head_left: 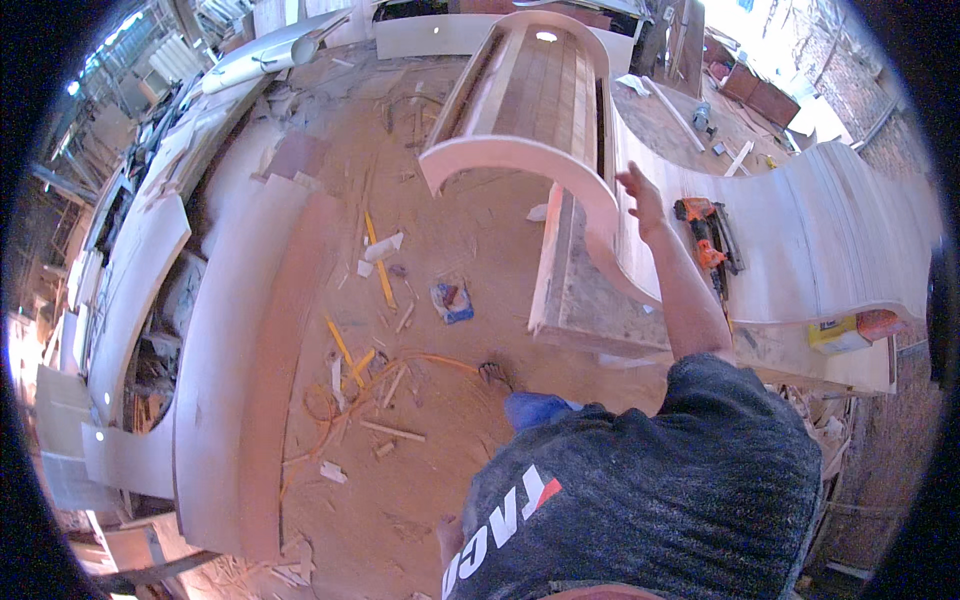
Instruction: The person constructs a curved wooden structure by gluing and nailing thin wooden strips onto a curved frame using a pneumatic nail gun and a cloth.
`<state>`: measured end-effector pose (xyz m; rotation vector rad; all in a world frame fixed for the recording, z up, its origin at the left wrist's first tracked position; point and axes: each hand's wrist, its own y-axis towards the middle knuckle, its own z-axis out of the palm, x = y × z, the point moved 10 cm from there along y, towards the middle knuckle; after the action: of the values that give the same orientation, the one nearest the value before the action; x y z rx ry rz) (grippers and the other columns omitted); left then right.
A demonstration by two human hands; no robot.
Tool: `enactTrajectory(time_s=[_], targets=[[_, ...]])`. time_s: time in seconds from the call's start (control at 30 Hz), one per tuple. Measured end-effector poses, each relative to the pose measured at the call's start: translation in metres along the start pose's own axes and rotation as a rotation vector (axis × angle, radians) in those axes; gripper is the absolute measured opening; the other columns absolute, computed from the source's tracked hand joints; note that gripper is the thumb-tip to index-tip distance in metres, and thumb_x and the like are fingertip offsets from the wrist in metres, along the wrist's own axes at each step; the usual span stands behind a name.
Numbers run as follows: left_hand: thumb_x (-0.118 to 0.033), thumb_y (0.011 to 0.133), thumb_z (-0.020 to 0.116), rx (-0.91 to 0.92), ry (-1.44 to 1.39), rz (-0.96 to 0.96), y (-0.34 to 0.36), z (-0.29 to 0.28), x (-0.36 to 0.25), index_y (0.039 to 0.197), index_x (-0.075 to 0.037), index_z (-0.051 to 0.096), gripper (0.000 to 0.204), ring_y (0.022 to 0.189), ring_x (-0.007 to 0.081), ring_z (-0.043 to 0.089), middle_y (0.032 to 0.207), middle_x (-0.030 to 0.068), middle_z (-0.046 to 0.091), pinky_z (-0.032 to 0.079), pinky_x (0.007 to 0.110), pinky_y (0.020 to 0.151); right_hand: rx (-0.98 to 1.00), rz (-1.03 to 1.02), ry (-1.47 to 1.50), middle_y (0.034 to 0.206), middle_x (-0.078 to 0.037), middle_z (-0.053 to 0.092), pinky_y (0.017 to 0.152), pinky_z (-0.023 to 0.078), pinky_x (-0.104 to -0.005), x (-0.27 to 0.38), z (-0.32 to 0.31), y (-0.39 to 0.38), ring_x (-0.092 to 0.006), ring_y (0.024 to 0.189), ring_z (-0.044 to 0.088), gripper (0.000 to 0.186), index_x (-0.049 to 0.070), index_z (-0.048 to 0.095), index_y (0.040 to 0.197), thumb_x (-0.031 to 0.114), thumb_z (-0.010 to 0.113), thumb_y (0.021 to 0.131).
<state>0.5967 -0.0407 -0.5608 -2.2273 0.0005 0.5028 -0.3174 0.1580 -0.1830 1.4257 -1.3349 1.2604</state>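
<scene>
Right hand (638, 192) open with fingers spread, palm pressed on the curved plywood panel (800, 235) standing on the workbench (600, 310), orange nail gun (708, 232) just right of the wrist, left hand out of sight

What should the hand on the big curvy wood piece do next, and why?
Probably press the right hand flat against the curved wooden panel to steady it. The hand is raised at the panel's edge with fingers spread, gripping nothing, and the orange nail gun lies unused just beside it on the workbench. The left hand is not in view.
</scene>
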Motion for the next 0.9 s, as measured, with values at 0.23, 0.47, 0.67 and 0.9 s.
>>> enactTrajectory(time_s=[0.23, 0.47, 0.67, 0.9], targets=[[-0.033, 0.082, 0.075, -0.093, -0.032, 0.046, 0.114, -0.11, -0.117, 0.118, 0.004, 0.071, 0.051, 0.102, 0.0304, 0.072, 0.109, 0.0215, 0.075, 0.058, 0.042, 0.082, -0.492, 0.041, 0.113, 0.086, 0.0, 0.064, 0.066, 0.048, -0.0326, -0.025, -0.082, 0.027, -0.0122, 0.08, 0.064, 0.014, 0.014, 0.063, 0.093, 0.028, 0.064, 0.095], [-0.033, 0.089, 0.068, -0.104, -0.115, 0.089, 0.216, -0.208, -0.228, 0.117, 0.001, 0.071, 0.045, 0.104, 0.0284, 0.072, 0.111, 0.0192, 0.075, 0.058, 0.042, 0.082, -0.709, 0.081, -1.407, 0.106, -0.008, 0.074, 0.083, 0.06, -0.0361, -0.026, -0.202, 0.043, -0.0198, 0.1, 0.073, 0.016, 0.013, 0.072, 0.099, 0.022, 0.059, 0.095], [-0.034, 0.094, 0.061, 0.025, 0.118, 0.08, 0.314, -0.242, -0.25, 0.116, -0.002, 0.072, 0.041, 0.106, 0.0266, 0.072, 0.113, 0.0173, 0.075, 0.059, 0.042, 0.082, -0.896, 0.382, -1.17, 0.11, -0.01, 0.074, 0.086, 0.058, -0.0378, -0.076, -0.228, -0.119, -0.0235, 0.103, 0.072, 0.021, 0.014, 0.073, 0.103, 0.026, 0.057, 0.097], [-0.035, 0.101, 0.054, 0.086, 0.443, 0.173, 0.492, -0.36, -0.374, 0.115, -0.005, 0.073, 0.038, 0.108, 0.0246, 0.071, 0.115, 0.015, 0.075, 0.059, 0.042, 0.081, -0.162, 1.158, -1.15, 0.115, -0.012, 0.073, 0.089, 0.057, -0.0398, -0.247, 0.003, -0.37, -0.0279, 0.107, 0.071, 0.026, 0.014, 0.074, 0.108, 0.03, 0.055, 0.099]])
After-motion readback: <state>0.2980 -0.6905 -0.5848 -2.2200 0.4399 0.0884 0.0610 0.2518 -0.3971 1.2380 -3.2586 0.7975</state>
